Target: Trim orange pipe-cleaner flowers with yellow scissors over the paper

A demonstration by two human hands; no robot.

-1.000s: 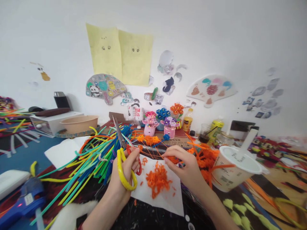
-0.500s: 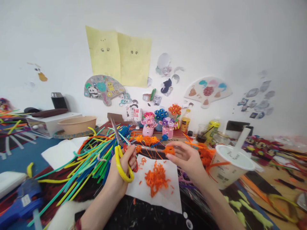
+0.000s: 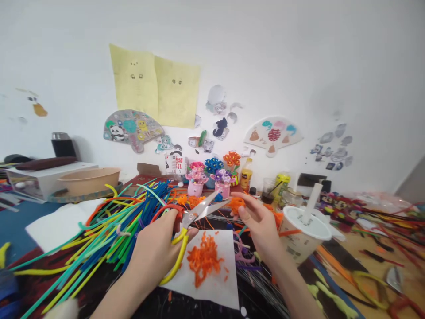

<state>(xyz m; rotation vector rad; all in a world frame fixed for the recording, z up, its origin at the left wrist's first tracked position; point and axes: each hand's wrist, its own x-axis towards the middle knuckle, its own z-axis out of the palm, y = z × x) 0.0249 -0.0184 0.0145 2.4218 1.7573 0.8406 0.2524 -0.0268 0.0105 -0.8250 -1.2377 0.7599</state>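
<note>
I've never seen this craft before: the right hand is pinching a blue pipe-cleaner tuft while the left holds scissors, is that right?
Not quite. The head view shows that the tuft pinched by the right hand is orange, not blue. The left hand does hold the scissors.

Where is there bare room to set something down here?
The white paper sheet has room around the orange clippings, nearest its lower edge. The white napkin between the pipe-cleaner bundle and the beige bowl also has room. It is crowded around the pink flower pots.
</note>
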